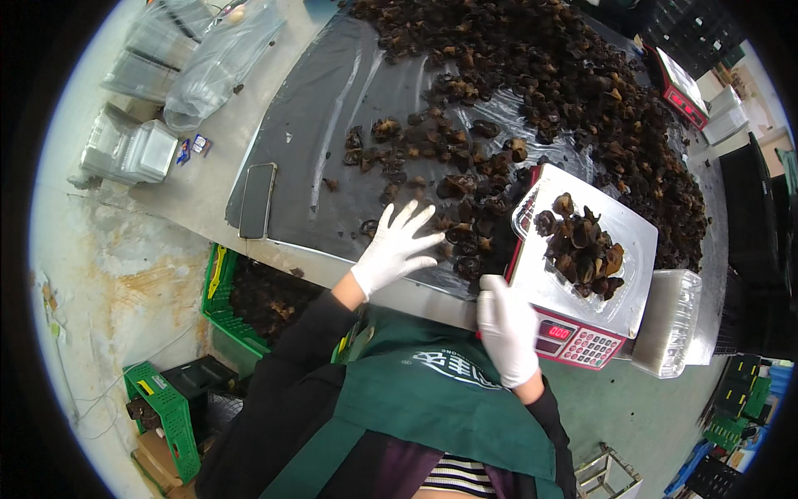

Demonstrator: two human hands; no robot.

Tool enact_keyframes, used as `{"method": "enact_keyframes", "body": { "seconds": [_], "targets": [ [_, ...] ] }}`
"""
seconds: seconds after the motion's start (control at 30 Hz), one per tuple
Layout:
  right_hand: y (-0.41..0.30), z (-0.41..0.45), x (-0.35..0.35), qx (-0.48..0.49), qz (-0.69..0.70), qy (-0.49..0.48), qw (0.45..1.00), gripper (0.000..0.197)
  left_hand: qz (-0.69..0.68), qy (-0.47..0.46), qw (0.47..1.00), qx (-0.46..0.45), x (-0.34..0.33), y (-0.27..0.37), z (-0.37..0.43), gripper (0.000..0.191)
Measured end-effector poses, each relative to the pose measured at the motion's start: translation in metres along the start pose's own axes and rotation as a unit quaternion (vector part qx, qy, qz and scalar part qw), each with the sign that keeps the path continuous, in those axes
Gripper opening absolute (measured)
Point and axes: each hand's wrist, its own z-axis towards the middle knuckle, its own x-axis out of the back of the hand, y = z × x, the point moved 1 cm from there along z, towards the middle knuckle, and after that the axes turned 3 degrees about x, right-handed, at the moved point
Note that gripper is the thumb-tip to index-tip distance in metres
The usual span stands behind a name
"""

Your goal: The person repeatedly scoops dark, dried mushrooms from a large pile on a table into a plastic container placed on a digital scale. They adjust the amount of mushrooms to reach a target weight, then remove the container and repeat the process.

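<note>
My left hand (401, 249), in a white glove, is spread with its fingers apart over the near edge of the black sheet (299, 162), beside loose wood ear mushrooms (458, 187). My right hand (508, 330), gloved too, is at the left front corner of a red digital scale (580, 337); whether it touches the scale or holds anything is unclear. On the scale's metal plate (629, 237) a clear plastic tray (570, 274) carries a small heap of brown mushrooms (583, 243). The lit display reads 0.00.
A large mushroom heap (598, 106) covers the far table. Stacked clear trays (667, 324) stand right of the scale, more trays (131, 150) at the far left. A phone (257, 201) lies on the sheet. A second scale (679, 87) is at far right. Green crates (218, 299) stand below.
</note>
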Motion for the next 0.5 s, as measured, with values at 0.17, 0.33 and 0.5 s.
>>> {"method": "enact_keyframes", "body": {
  "seconds": [0.17,0.33,0.5],
  "targets": [
    [0.002,-0.011,-0.071,-0.028,0.023,-0.155,0.987,0.015,-0.049,0.111,0.993,0.003,0.034,-0.025,0.005,0.036],
    [0.009,-0.02,-0.089,-0.001,0.017,-0.178,0.984,0.024,0.014,0.081,0.993,0.087,0.039,-0.076,0.052,0.054],
    [0.012,-0.023,-0.09,-0.015,0.013,-0.155,0.988,0.022,-0.069,-0.019,0.997,0.033,0.019,-0.061,0.033,0.047]
  ]
}}
